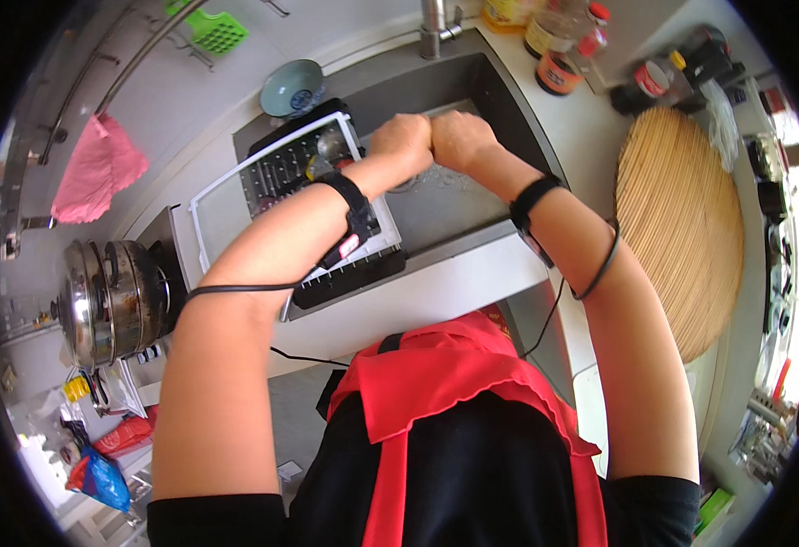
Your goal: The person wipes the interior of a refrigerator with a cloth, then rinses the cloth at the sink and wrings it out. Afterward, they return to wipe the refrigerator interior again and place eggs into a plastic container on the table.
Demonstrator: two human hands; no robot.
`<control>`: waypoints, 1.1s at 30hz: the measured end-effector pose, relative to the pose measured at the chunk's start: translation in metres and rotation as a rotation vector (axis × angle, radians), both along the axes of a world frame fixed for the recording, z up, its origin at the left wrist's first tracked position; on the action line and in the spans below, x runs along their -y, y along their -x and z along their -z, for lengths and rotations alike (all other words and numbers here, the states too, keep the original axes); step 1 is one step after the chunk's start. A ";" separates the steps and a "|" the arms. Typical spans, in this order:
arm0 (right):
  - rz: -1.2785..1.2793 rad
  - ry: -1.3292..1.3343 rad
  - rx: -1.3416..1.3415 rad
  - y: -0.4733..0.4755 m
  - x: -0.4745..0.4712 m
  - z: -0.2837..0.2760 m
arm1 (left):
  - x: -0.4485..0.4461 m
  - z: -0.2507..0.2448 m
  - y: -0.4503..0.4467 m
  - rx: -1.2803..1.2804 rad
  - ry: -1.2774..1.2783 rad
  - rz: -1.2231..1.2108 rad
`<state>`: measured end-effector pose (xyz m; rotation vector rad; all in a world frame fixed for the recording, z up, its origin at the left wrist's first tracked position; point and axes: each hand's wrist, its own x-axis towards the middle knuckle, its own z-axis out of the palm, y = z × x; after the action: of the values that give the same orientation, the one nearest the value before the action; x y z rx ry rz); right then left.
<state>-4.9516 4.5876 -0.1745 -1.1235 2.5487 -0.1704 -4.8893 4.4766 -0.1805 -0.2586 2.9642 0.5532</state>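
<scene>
Over the dark grey sink [519,102], my left hand [401,142] and my right hand [464,139] are curled into fists, held side by side and touching. The backs of both hands face the camera, so whatever may be inside the fingers is hidden. Some water lies on the sink floor below them. To the left of my left hand, a clear panel with a white frame [387,217] lies across a black dish rack [351,279] at the sink's left end. Small items under the panel are partly covered by my left forearm.
A metal faucet [432,31] rises behind the sink, and a blue-green bowl [292,89] sits at its back left corner. Sauce bottles [560,65] stand back right. A round slatted mat [679,236] leans at right. A steamer pot [115,304] stands left, below a pink cloth [98,171].
</scene>
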 end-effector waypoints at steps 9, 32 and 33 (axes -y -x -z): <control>-0.251 0.044 -0.154 0.012 -0.013 0.009 | -0.017 0.007 0.007 0.142 -0.212 -0.184; -0.711 0.195 -0.142 0.014 -0.019 0.045 | -0.052 0.029 -0.039 0.402 -1.066 -0.779; -0.739 0.168 -0.113 0.016 -0.019 0.050 | -0.053 0.034 -0.038 0.399 -1.077 -0.783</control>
<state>-4.9675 4.6071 -0.2241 -2.0959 2.0554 -0.1318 -4.8509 4.5298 -0.2146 -1.1829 1.7301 1.7613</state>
